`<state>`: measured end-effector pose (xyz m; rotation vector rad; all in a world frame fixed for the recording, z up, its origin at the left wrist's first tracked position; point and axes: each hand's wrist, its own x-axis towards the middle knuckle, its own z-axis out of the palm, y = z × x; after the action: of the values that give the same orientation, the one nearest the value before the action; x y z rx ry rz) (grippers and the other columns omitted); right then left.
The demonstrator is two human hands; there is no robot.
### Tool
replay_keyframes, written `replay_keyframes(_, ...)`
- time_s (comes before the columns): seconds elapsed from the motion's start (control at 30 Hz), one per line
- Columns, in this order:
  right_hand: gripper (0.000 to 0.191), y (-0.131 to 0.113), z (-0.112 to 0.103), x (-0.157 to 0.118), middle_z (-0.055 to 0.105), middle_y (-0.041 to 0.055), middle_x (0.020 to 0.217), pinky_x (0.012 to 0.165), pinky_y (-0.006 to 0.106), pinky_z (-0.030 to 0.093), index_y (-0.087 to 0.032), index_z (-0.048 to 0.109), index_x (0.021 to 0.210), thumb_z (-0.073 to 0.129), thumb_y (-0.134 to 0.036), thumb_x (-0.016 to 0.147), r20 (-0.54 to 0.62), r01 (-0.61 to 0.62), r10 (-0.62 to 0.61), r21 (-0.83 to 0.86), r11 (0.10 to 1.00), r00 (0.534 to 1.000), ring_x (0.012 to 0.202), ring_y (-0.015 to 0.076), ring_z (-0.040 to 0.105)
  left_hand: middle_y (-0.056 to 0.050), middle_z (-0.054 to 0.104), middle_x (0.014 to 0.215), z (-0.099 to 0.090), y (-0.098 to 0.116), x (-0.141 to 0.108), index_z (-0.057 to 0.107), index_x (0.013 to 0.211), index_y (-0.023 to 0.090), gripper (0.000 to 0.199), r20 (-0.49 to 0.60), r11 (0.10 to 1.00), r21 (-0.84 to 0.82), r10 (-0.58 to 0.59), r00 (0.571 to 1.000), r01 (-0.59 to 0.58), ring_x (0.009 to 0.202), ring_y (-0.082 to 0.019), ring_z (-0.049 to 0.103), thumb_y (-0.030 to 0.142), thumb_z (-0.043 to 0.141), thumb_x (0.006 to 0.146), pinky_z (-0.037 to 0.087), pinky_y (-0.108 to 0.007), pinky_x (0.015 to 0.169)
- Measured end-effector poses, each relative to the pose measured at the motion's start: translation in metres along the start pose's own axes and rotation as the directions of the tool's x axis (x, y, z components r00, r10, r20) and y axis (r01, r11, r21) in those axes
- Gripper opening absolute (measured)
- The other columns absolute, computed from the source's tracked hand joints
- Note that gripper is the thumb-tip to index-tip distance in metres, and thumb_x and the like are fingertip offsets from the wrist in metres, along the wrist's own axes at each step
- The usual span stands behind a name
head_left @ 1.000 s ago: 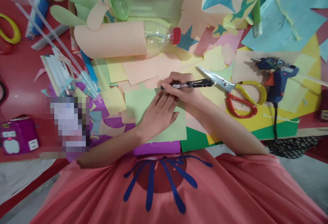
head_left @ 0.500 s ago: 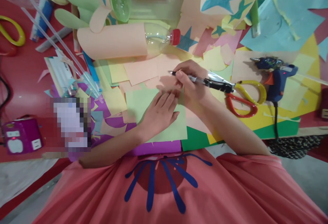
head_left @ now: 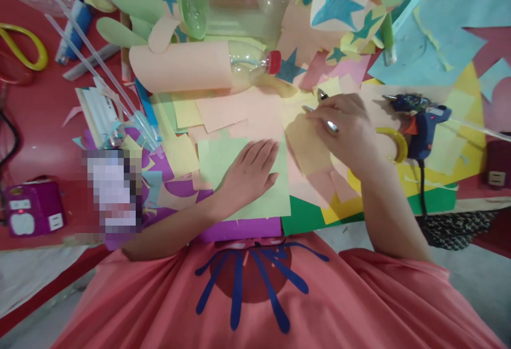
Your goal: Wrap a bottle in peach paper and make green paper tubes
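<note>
My left hand (head_left: 251, 171) lies flat, fingers stretched out, on a sheet of pale green paper (head_left: 217, 157). To its right, my right hand (head_left: 345, 131) is closed above pale yellow and peach paper pieces. The dark tip of a pen (head_left: 322, 94) shows beyond its fingers. Shiny metal (head_left: 331, 125) also shows at the fingers; I cannot tell whether it belongs to the pen or the scissors. A yellow scissors handle (head_left: 395, 146) is visible just right of this hand, and the rest of the scissors is mostly hidden.
Behind the hands lies a peach-wrapped bottle (head_left: 183, 66) with a red cap. A blue glue gun (head_left: 429, 131) is at the right, its cord hanging over the table edge. Clear glue sticks (head_left: 101, 72), a purple power outlet (head_left: 35, 210) and a blurred-out phone (head_left: 114, 192) are left.
My right hand has moved right, away from the left hand and the green sheet, to over the scissors. My left hand stays flat on the paper. The view has shifted slightly.
</note>
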<state>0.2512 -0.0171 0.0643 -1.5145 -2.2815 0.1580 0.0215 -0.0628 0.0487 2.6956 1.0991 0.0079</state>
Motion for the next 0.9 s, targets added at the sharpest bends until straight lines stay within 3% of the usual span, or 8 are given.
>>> replay_keyframes(0.17,0.013,-0.021,0.021,-0.003,0.063,0.0090,0.086,0.089,0.047,0.049,-0.019,0.064,0.084,0.054,-0.027,0.086,0.109,0.003,-0.009,0.058,0.998,0.994,0.093,0.0267,0.058,-0.020,0.050,0.141,0.000,0.000,0.000,0.039,0.142,0.003,0.051,-0.036,1.000,0.019,0.010,0.999,-0.009,0.135,-0.027,0.044,0.028,0.033,0.098,0.034,-0.043,0.115)
replay_keyframes(0.37,0.014,-0.030,0.038,-0.001,0.059,0.0067,0.081,0.094,0.050,0.044,-0.021,0.054,0.074,0.047,-0.017,0.086,0.133,-0.095,0.079,0.122,0.988,0.988,0.086,0.0247,0.057,-0.020,0.055,0.137,0.002,-0.003,0.000,0.049,0.132,0.005,0.044,-0.106,1.000,0.022,0.022,0.994,-0.020,0.131,-0.026,0.049,0.028,0.033,0.098,0.038,-0.042,0.112)
replay_keyframes(0.57,0.012,-0.031,0.013,-0.005,0.059,0.0043,0.079,0.076,0.038,0.049,-0.022,0.050,0.075,0.047,-0.016,0.085,0.162,-0.160,0.114,0.305,0.939,0.980,0.077,0.0193,0.056,-0.021,0.053,0.138,-0.002,-0.024,0.004,0.049,0.130,0.006,0.043,-0.128,0.992,-0.075,-0.113,0.985,0.104,0.129,-0.031,0.049,0.028,0.034,0.097,0.039,-0.046,0.107)
replay_keyframes(0.73,0.008,-0.023,-0.015,-0.010,0.056,-0.0012,0.071,0.060,0.028,0.046,-0.022,0.052,0.078,0.056,-0.025,0.085,0.265,-0.322,0.198,0.589,0.742,0.944,0.064,0.0126,0.054,-0.015,0.062,0.125,-0.011,-0.041,0.006,0.050,0.130,0.014,0.041,-0.142,0.949,-0.271,-0.202,0.969,0.158,0.120,-0.027,0.054,0.033,0.038,0.095,0.039,-0.044,0.104)
replay_keyframes(0.83,0.009,-0.019,-0.022,-0.006,0.055,-0.0022,0.071,0.057,0.027,0.045,-0.023,0.054,0.081,0.059,-0.030,0.084,0.242,-0.348,0.250,0.680,0.646,0.937,0.063,0.0117,0.054,-0.007,0.069,0.105,-0.016,-0.041,0.004,0.058,0.119,0.019,0.035,-0.126,0.878,-0.451,-0.242,0.962,0.162,0.100,-0.022,0.061,0.036,0.042,0.093,0.044,-0.038,0.095)
replay_keyframes(0.9,0.010,-0.018,-0.024,0.000,0.056,-0.0023,0.072,0.057,0.027,0.046,-0.024,0.055,0.084,0.061,-0.031,0.083,0.222,-0.345,0.269,0.706,0.619,0.937,0.063,0.0112,0.054,-0.004,0.070,0.096,-0.019,-0.039,0.003,0.064,0.104,0.021,0.028,-0.058,0.767,-0.612,-0.285,0.957,0.192,0.088,-0.017,0.062,0.037,0.046,0.091,0.048,-0.031,0.083)
